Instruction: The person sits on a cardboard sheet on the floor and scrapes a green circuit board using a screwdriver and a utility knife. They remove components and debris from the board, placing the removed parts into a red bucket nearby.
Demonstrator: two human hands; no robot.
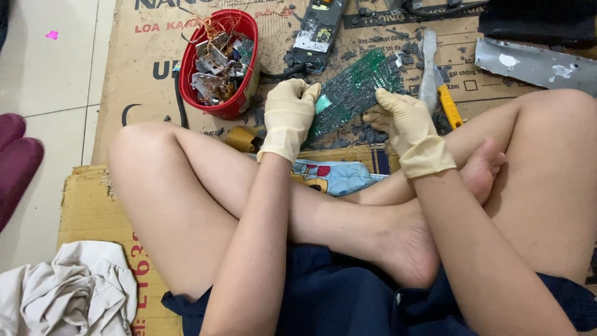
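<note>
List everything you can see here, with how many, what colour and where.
circuit board: one, green, held between both hands
bowl: one, red, upper left, holding wire and metal scraps
cutter: one, yellow handle, right of the board
metal strip: one, grey, upper right
cardboard: brown sheets, covering the floor
cloth: one, whitish, bottom left
left hand: cream glove, gripping the board's left edge
right hand: cream glove, on the board's right edge

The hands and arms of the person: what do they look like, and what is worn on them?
Both the left hand and the right hand wear thin, cream-coloured rubber gloves that end in a loose cuff just past the wrist. Above the cuffs the forearms are bare: no sleeves, watch or jewellery show.
</note>
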